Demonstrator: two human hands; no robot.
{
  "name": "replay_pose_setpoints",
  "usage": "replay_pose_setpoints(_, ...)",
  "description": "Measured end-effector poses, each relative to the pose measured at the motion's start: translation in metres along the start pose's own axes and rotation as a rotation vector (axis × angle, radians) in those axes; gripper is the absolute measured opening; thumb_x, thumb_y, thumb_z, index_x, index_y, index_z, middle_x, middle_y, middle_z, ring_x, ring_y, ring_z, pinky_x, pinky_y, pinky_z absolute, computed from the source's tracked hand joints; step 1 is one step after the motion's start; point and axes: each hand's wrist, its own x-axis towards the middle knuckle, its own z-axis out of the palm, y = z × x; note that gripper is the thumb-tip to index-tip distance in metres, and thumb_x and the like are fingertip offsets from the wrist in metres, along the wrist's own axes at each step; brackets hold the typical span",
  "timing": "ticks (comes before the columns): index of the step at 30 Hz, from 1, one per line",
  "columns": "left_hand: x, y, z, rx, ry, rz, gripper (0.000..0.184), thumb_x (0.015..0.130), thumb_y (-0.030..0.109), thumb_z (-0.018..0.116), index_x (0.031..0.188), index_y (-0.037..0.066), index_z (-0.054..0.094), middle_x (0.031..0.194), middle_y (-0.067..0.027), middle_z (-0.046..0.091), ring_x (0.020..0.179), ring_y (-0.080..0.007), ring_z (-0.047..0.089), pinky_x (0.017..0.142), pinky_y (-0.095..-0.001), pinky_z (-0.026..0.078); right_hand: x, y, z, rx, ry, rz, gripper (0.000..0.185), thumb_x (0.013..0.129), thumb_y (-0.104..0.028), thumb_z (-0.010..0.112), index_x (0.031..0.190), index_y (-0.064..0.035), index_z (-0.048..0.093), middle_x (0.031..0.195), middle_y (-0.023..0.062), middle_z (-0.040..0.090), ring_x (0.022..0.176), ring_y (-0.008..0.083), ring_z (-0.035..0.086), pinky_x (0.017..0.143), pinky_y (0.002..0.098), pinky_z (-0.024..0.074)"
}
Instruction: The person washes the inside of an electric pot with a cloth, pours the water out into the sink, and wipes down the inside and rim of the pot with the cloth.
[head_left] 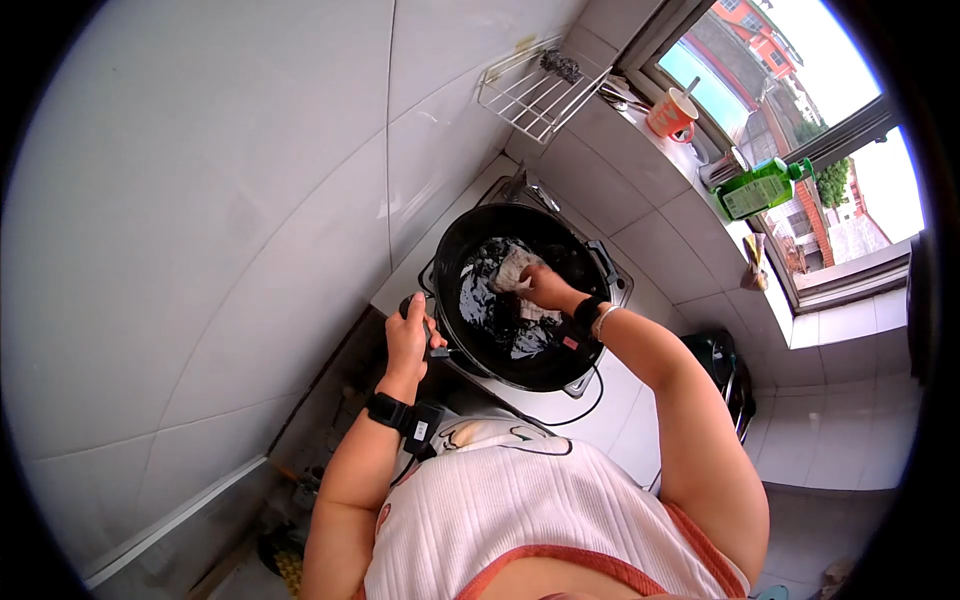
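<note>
Pan [520,222] holds one cloth [514,268] — right hand [547,288] clutching, left hand [407,338] on handle [437,353].

This is a kitchen, probably a household one. A deep black frying pan [470,240] with a long handle and a helper handle sits over a metal-trimmed stove [581,387] in a tight corner between pale tiled walls [640,215]. A wall-mounted wire rack [547,112] carries a steel wool scourer [560,66]. On the windowsill [702,166] stand a red-and-white mug [671,115] and a green pump bottle [755,190]; buildings [762,35] show through the window [815,150].
</note>
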Motion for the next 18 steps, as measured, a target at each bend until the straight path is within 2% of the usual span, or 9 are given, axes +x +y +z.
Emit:
replay_pose_setpoints(3,0.001,0.0,-0.001,0.001,-0.008,-0.007,0.035,0.086,0.03,0.052,0.063,0.005,0.043,0.051,-0.0039,0.044,0.036,-0.0126,0.042,0.04,-0.0306,0.045,0.03,0.028,0.043,-0.009,0.122,0.051,0.034,0.075,-0.025,0.063,0.098,-0.003,0.054,0.094,0.0195,0.056,0.093,0.0322,0.054,0.08,0.039,0.0427)
replay_pose_setpoints(5,0.001,-0.002,-0.003,-0.001,0.0,-0.015,0.034,0.086,0.029,0.052,0.065,0.005,0.043,0.052,-0.0039,0.044,0.036,-0.0127,0.042,0.04,-0.0308,0.045,0.07,0.05,0.054,0.038,-0.203,0.144,0.043,0.075,-0.028,0.062,0.109,-0.0044,0.048,0.103,0.0228,0.052,0.103,0.0352,0.049,0.085,0.04,0.0407)
replay_pose_setpoints(7,0.001,-0.001,-0.004,-0.005,-0.015,-0.027,0.03,0.086,0.027,0.053,0.068,0.004,0.044,0.052,-0.004,0.044,0.035,-0.0125,0.042,0.04,-0.0306,0.045,0.069,0.023,0.053,-0.025,-0.21,0.137,0.049,0.076,-0.029,0.061,0.114,-0.0069,0.042,0.105,0.0209,0.051,0.107,0.0378,0.045,0.088,0.0433,0.0383)
replay_pose_setpoints(9,0.002,-0.001,-0.002,-0.008,0.002,-0.039,0.028,0.085,0.025,0.053,0.069,0.004,0.045,0.053,-0.0038,0.044,0.035,-0.0122,0.041,0.04,-0.0307,0.045,0.081,0.029,0.086,0.028,0.092,0.108,0.053,0.075,-0.028,0.062,0.117,-0.0081,0.035,0.102,0.0169,0.053,0.104,0.0387,0.044,0.086,0.0464,0.0373)
replay_pose_setpoints(11,0.001,0.001,0.0,-0.008,-0.017,-0.024,0.027,0.085,0.024,0.052,0.069,0.004,0.045,0.053,-0.0037,0.044,0.035,-0.0119,0.04,0.039,-0.0306,0.044,0.085,-0.007,0.077,-0.055,-0.12,0.059,0.055,0.075,-0.027,0.062,0.117,-0.0078,0.033,0.098,0.014,0.055,0.102,0.0387,0.044,0.084,0.049,0.0365)
replay_pose_setpoints(13,0.0,0.004,0.003,0.027,-0.016,-0.015,0.026,0.085,0.023,0.051,0.068,0.004,0.045,0.053,-0.0034,0.043,0.035,-0.0117,0.039,0.039,-0.0303,0.043,0.087,-0.021,0.095,0.137,-0.076,-0.206,0.05,0.073,-0.026,0.063,0.113,-0.0072,0.037,0.098,0.0161,0.053,0.101,0.0398,0.043,0.085,0.049,0.0357)
replay_pose_setpoints(15,0.0,0.002,0.002,-0.019,0.015,-0.037,0.027,0.085,0.023,0.051,0.067,0.004,0.044,0.053,-0.0034,0.043,0.034,-0.0115,0.038,0.038,-0.0301,0.042,0.06,-0.049,0.08,0.178,-0.164,-0.301,0.043,0.071,-0.022,0.063,0.106,-0.0065,0.042,0.097,0.0158,0.054,0.098,0.0387,0.044,0.083,0.0477,0.0361)
replay_pose_setpoints(17,0.0,0.001,0.002,-0.007,0.026,-0.051,0.028,0.085,0.025,0.052,0.066,0.005,0.043,0.053,-0.003,0.042,0.035,-0.0112,0.038,0.04,-0.0298,0.041,0.043,-0.061,0.078,0.124,-0.372,-0.446,0.046,0.064,-0.019,0.067,0.102,-0.0053,0.045,0.098,0.0181,0.049,0.096,0.0371,0.045,0.083,0.0445,0.037)
replay_pose_setpoints(18,-0.001,0.001,0.002,-0.004,0.046,-0.063,0.03,0.084,0.027,0.053,0.066,0.007,0.042,0.053,-0.0026,0.042,0.036,-0.0109,0.037,0.041,-0.0294,0.04,0.031,-0.059,0.083,0.105,-0.308,-0.606,0.049,0.062,-0.019,0.069,0.102,-0.0046,0.045,0.098,0.019,0.047,0.093,0.0371,0.046,0.081,0.0446,0.0381)
